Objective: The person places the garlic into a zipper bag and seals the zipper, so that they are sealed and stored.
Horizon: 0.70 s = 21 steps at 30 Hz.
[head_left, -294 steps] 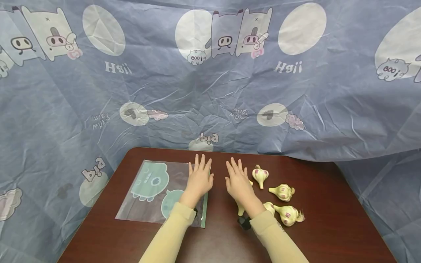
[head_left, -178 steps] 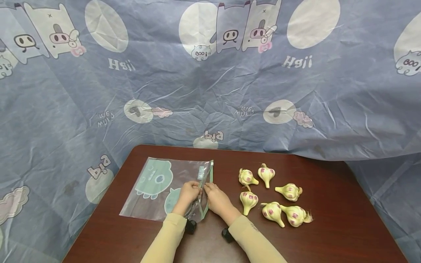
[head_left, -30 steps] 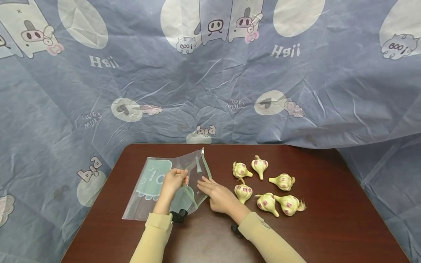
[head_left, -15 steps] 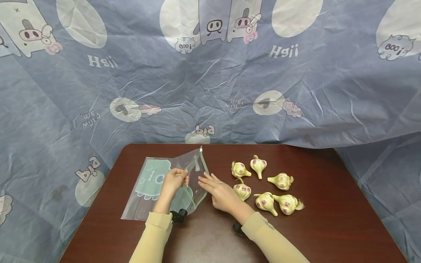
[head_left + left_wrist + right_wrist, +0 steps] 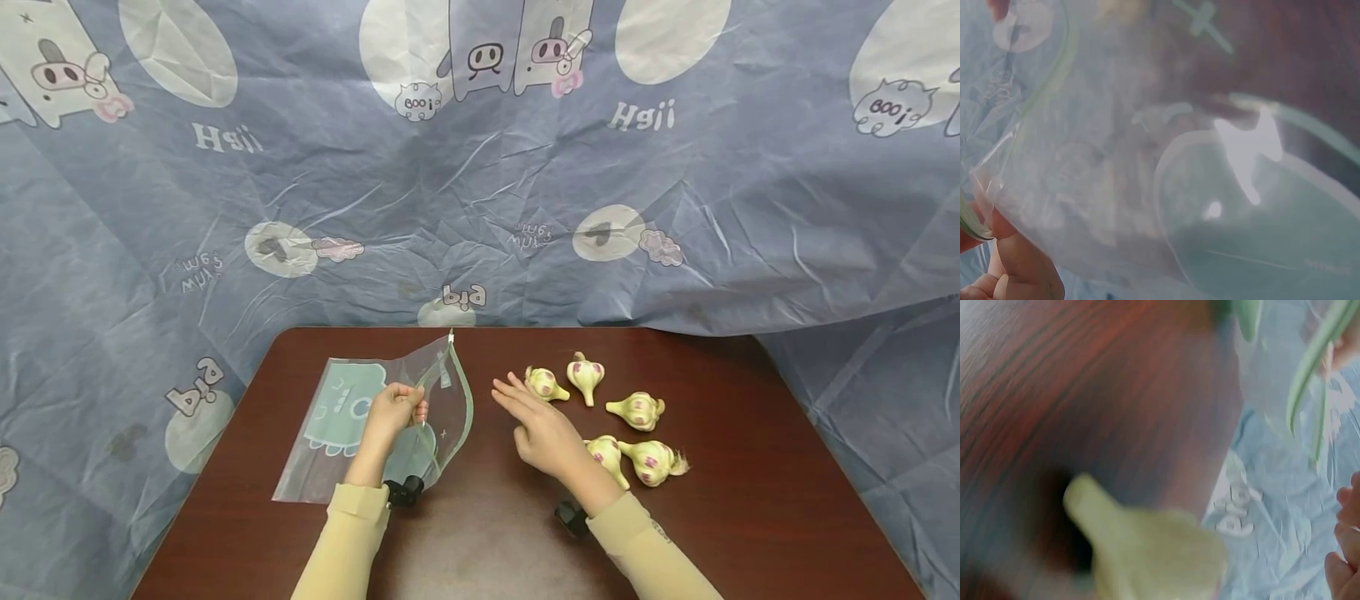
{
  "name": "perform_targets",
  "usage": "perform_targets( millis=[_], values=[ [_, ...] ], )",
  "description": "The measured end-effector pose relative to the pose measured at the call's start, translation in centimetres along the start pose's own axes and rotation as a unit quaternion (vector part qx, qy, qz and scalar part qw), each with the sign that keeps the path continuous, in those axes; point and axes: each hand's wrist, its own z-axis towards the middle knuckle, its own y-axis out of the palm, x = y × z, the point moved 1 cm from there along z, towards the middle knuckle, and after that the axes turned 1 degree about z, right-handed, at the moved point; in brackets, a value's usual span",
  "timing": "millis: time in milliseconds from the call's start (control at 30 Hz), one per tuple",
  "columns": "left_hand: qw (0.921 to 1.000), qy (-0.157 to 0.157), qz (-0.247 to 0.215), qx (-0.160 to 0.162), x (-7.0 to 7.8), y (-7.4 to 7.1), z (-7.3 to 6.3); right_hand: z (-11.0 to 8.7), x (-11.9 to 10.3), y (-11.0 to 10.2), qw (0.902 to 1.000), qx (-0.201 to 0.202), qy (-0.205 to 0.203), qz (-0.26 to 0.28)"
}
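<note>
My left hand (image 5: 393,411) pinches the upper edge of a clear zip bag (image 5: 311,475) printed with green cartoon shapes. The bag's green-lined mouth gapes toward the right. In the left wrist view, thumb and fingers (image 5: 1019,265) grip the film at the bag's rim. My right hand (image 5: 543,429) is held over the table between the bag and the garlic, fingers extended and holding nothing. Close by it lie garlic bulbs (image 5: 545,384), one of them hidden behind the hand. A blurred garlic bulb (image 5: 1154,550) fills the lower part of the right wrist view.
More garlic bulbs, including one at the back (image 5: 586,377), one at the right (image 5: 637,411) and one with frayed roots (image 5: 654,462), lie on the dark wooden table (image 5: 480,542). A patterned blue cloth (image 5: 450,208) hangs behind the table.
Over the last second my right hand has left the bag's mouth and moved right toward the garlic. Earlier, both hands moved to the flat bag and its mouth was pulled apart. The left hand keeps its hold.
</note>
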Motion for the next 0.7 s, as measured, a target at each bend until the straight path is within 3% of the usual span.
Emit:
perform_targets(
  millis=[167, 367, 533, 700],
  values=[
    [1.0, 0.0, -0.005, 0.0, -0.1, 0.1, -0.1, -1.7, 1.4, -2.1, 0.996, 0.053, 0.072, -0.008],
    [1.0, -0.002, 0.0, 0.007, -0.2, 0.1, 0.0, -4.7, 3.4, -4.9, 0.9791, 0.117, 0.163, -0.029],
    [1.0, 0.003, 0.005, 0.003, -0.3, 0.2, 0.0, -7.7, 4.7, -7.4, 0.9482, 0.143, 0.279, -0.053],
    [1.0, 0.005, 0.001, 0.0, -0.3, 0.4, -0.1, -10.4, 5.6, -8.7, 0.9129, 0.126, 0.385, -0.048]
  ],
)
